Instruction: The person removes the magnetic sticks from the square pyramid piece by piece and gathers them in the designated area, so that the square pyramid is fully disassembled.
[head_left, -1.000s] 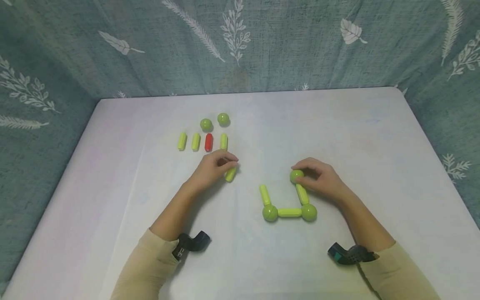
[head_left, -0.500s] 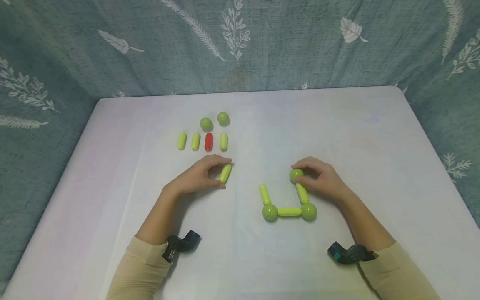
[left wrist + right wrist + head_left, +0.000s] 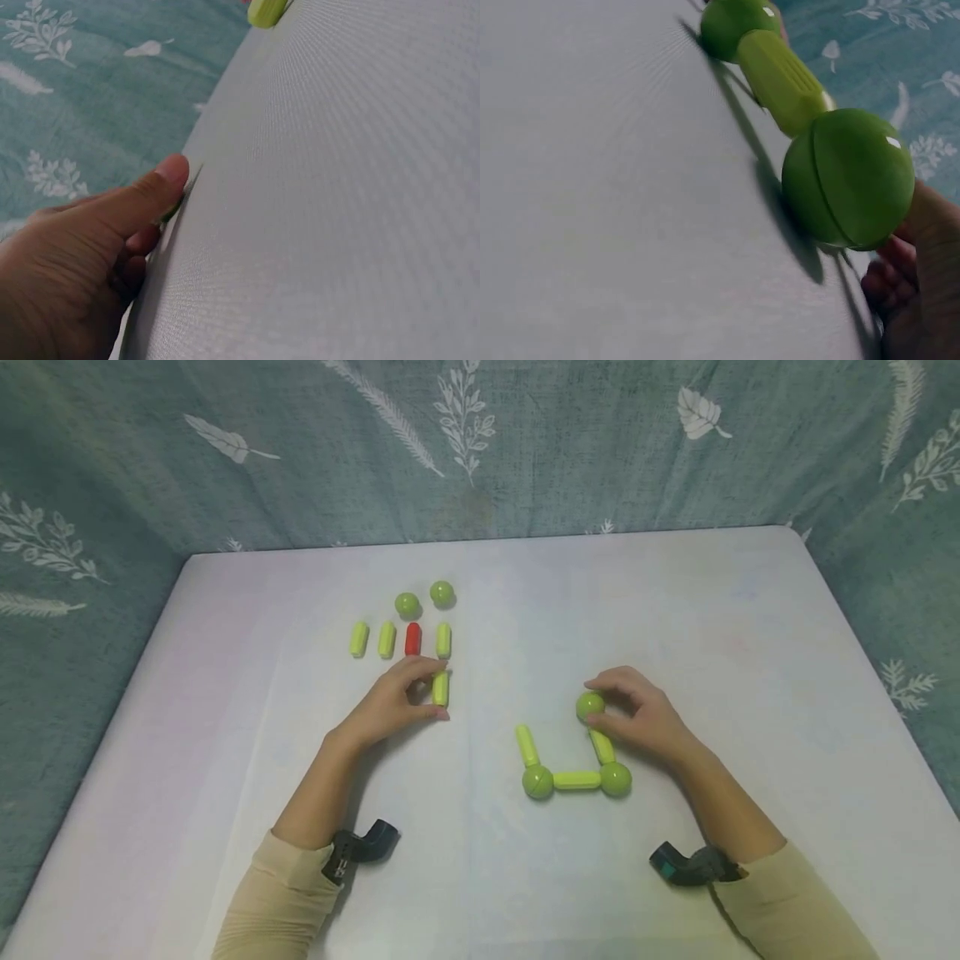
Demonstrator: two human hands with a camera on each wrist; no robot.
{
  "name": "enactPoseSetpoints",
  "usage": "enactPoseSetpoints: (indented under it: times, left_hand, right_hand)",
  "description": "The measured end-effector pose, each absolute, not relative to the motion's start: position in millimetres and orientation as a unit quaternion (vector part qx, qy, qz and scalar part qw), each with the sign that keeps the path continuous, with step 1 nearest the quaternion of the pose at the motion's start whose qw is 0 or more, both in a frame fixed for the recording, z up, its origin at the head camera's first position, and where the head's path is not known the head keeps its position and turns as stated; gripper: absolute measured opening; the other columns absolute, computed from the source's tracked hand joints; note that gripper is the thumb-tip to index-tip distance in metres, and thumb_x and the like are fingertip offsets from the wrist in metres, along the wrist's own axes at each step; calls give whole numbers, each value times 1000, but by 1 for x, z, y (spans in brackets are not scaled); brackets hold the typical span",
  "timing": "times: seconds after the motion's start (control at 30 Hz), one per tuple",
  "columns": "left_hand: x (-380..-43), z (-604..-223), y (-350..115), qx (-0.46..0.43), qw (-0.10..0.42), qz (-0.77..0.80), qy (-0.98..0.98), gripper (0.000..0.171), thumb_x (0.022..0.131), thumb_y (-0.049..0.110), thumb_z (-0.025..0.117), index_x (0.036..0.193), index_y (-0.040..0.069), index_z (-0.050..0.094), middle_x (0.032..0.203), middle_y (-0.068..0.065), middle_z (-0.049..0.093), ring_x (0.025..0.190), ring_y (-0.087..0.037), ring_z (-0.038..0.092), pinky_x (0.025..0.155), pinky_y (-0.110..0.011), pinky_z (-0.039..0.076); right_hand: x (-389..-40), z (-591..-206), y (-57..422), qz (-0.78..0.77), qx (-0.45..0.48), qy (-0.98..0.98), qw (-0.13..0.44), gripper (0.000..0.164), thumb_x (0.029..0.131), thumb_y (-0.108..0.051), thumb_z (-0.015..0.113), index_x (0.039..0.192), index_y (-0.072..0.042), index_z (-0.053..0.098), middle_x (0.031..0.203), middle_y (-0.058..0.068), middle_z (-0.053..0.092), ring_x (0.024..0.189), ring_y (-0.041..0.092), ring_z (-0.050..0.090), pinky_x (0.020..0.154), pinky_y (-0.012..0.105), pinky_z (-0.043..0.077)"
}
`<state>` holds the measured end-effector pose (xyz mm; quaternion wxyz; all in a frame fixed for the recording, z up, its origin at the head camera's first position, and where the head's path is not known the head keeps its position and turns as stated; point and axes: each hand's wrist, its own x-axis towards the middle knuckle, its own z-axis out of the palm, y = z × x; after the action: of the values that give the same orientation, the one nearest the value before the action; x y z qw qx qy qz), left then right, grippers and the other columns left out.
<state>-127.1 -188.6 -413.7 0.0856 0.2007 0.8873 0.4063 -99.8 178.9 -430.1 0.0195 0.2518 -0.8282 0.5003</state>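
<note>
I judged the yellow-green rod light, stiff and slick, best taken by its ends; the left hand held it so, thumb and finger its length apart, nearer the left edge of the tabletop than the right. Rightward, the right hand pinched the green ball ending the U-shaped frame. I saw no containers.

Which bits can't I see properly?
Head: part of the pinched green ball, covered by the right hand.
Left wrist: most of the held rod, hidden by the left hand.
Left wrist: the rest of another yellow-green rod, past the top edge.
Right wrist: part of the right hand, past the right edge.
</note>
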Motion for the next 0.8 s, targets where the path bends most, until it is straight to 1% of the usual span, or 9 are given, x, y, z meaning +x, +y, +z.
enactPoseSetpoints:
  times: [0.1,0.17,0.23,0.33,0.43,0.53,0.6,0.7,0.8]
  left_hand:
    - [-126,-414,-190,204,76,416,883,73,68,18,85,133,10,52,131,-7,49,108,-22,51,97,-41,43]
    - [-125,-414,-190,210,57,420,881,73,68,17,85,133,10,53,130,-7,48,104,-21,51,91,-39,44]
    - [-123,-413,-188,218,25,422,880,69,69,16,84,131,8,54,127,-7,50,100,-19,53,86,-36,44]
    - [-120,-410,-181,243,-31,434,867,61,69,9,83,125,4,59,119,-9,56,94,-20,54,81,-36,45]
    - [-118,-408,-167,276,-55,447,849,51,72,6,81,118,1,62,113,-11,60,91,-20,56,78,-35,47]
    - [-117,-408,-148,305,-26,452,837,44,76,7,78,117,2,63,110,-11,63,93,-19,58,81,-33,49]
    - [-117,-408,-134,314,11,451,836,41,80,9,75,118,3,62,110,-10,63,96,-18,59,84,-32,49]
    - [-117,-409,-113,320,59,437,839,42,83,14,73,122,4,60,114,-8,62,103,-18,58,92,-33,47]
    - [-118,-411,-95,324,94,416,845,46,84,19,72,126,7,57,121,-6,60,112,-18,55,99,-32,43]
  right_hand:
    - [-94,-426,178,460,223,-860,6,51,70,-8,81,115,-1,60,112,10,54,104,14,50,94,19,40]
    - [-90,-422,177,428,199,-882,-7,57,70,-14,83,119,-2,57,107,9,52,97,18,49,85,24,44]
    - [-87,-418,177,404,175,-897,-23,62,70,-18,83,122,-3,54,101,8,51,89,18,48,76,28,44]
    - [-84,-414,177,392,158,-905,-41,64,70,-19,83,123,-2,51,91,7,53,79,18,47,67,27,42]
    - [-82,-411,176,397,167,-901,-49,61,72,-17,82,122,-3,51,87,5,58,77,17,50,66,25,42]
    - [-81,-410,175,402,181,-896,-54,56,75,-15,80,122,-5,52,88,3,61,78,16,53,68,25,43]
    - [-81,-410,174,414,184,-889,-61,53,77,-13,78,122,-5,52,90,4,62,80,16,55,71,26,44]
    - [-80,-410,170,434,180,-879,-82,48,80,-9,74,123,-6,52,95,5,64,83,15,56,76,27,44]
    - [-78,-410,166,455,180,-867,-97,42,82,-8,71,121,-5,54,97,6,66,85,15,57,79,28,45]
